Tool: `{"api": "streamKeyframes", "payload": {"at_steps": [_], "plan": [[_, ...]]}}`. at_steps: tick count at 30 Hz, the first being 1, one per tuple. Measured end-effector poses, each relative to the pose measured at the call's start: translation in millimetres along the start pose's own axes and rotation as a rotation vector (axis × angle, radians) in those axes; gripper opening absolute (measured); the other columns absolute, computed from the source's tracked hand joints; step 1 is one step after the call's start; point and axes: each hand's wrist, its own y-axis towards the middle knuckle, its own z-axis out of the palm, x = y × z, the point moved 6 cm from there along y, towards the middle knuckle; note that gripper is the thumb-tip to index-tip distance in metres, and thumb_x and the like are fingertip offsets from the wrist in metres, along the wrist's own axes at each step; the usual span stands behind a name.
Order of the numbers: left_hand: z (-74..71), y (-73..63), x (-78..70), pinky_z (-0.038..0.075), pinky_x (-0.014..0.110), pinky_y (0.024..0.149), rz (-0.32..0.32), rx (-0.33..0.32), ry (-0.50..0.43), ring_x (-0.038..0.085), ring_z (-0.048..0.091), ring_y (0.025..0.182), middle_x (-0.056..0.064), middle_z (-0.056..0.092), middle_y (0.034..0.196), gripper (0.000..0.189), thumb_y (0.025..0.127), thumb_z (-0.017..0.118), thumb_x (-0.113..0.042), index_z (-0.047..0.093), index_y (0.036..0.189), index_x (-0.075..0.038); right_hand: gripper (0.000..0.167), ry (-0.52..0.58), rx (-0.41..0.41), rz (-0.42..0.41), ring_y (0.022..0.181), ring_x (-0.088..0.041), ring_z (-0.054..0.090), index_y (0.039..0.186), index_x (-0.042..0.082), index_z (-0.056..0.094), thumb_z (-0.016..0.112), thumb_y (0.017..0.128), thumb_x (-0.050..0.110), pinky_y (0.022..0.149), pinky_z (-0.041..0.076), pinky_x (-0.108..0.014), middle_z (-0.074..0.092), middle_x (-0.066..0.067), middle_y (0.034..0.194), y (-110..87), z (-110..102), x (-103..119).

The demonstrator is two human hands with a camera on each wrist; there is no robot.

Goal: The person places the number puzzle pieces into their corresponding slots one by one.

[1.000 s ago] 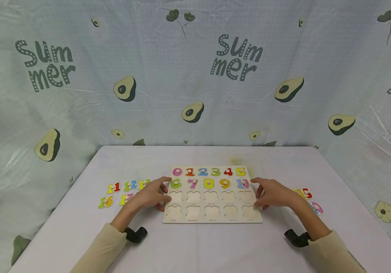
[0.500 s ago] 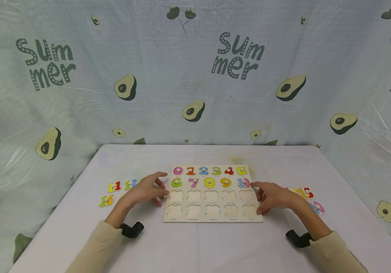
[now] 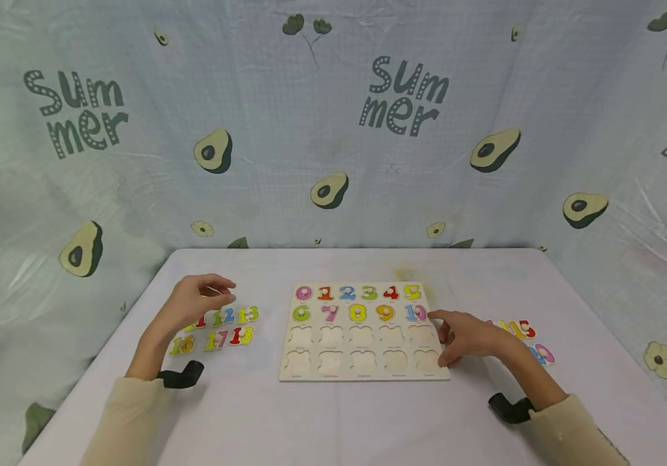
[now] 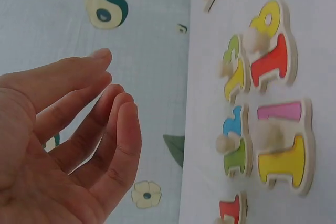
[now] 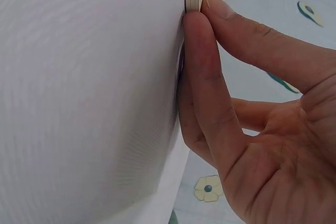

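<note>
Head view: pale board (image 3: 314, 317), bright numerals (image 3: 358, 313) above recesses (image 3: 361, 336).

One board (image 3: 347, 349) holds eleven numbers (image 3: 358, 313) and ten bare recesses (image 3: 362, 335).

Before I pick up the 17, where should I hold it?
Pinch the 17 by its pale knob, I'd say, coming straight down from above. The knob sticks up from its face, while the piece lies flat on the table, so its low edges look harder to grab.
</note>
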Motion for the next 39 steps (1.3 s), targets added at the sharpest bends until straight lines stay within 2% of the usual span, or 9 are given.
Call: {"api": "streamKeyframes", "payload": {"at_steps": [3,6,10,15,22,39], "plan": [[-12.5,-3.7,9.8,0.055,0.026,0.077,-0.007,-0.035,0.047,0.030,0.068,0.102,0.017,0.072,0.114,0.035,0.095,0.075,-0.021,0.071,0.124,-0.001,0.088,0.005,0.002,-0.004,0.077,-0.019,0.061,0.152,-0.004,0.040,0.087,0.078,0.005,0.072,0.057,-0.032,0.058,-0.012,0.101,-0.2,0,0],[-19.3,-5.8,21.0,0.055,0.027,0.077,-0.032,-0.044,0.086,0.031,0.068,0.102,0.019,0.072,0.115,0.036,0.094,0.075,-0.020,0.070,0.123,0.001,0.089,-0.001,0.000,-0.002,0.078,-0.019,0.060,0.152,-0.004,0.040,0.087,0.077,0.006,0.072,0.057,-0.031,0.057,-0.011,0.100,0.0,0,0],[-22.8,-8.4,34.4,0.052,0.029,0.077,-0.085,-0.037,0.162,0.029,0.065,0.097,0.018,0.071,0.109,0.036,0.092,0.077,-0.022,0.072,0.119,0.002,0.090,0.001,-0.010,0.018,0.079,-0.019,0.060,0.152,-0.003,0.040,0.088,0.077,0.007,0.072,0.056,-0.030,0.056,-0.010,0.099,1.5,1,-3],[-23.3,-10.1,47.5,0.049,0.032,0.075,-0.155,0.003,0.230,0.029,0.061,0.094,0.016,0.069,0.102,0.039,0.089,0.080,-0.027,0.073,0.115,0.002,0.093,-0.001,-0.017,0.032,0.079,-0.019,0.060,0.153,-0.002,0.039,0.089,0.075,0.007,0.071,0.055,-0.031,0.056,-0.010,0.099,2.6,2,-4],[-21.5,-10.9,56.1,0.047,0.031,0.073,-0.194,0.077,0.221,0.025,0.059,0.090,0.011,0.068,0.096,0.038,0.089,0.080,-0.029,0.074,0.112,0.000,0.093,-0.014,-0.022,0.036,0.080,-0.020,0.059,0.153,-0.001,0.038,0.089,0.075,0.007,0.072,0.053,-0.031,0.055,-0.010,0.100,1.9,1,-2],[-12.7,-11.4,69.0,0.050,0.031,0.070,-0.234,0.159,0.138,0.022,0.058,0.081,0.008,0.071,0.094,0.024,0.088,0.080,-0.018,0.076,0.104,0.000,0.093,0.009,-0.019,0.012,0.080,-0.020,0.058,0.153,-0.003,0.037,0.088,0.075,0.003,0.072,0.053,-0.033,0.055,-0.011,0.099,-0.6,1,1]]}}
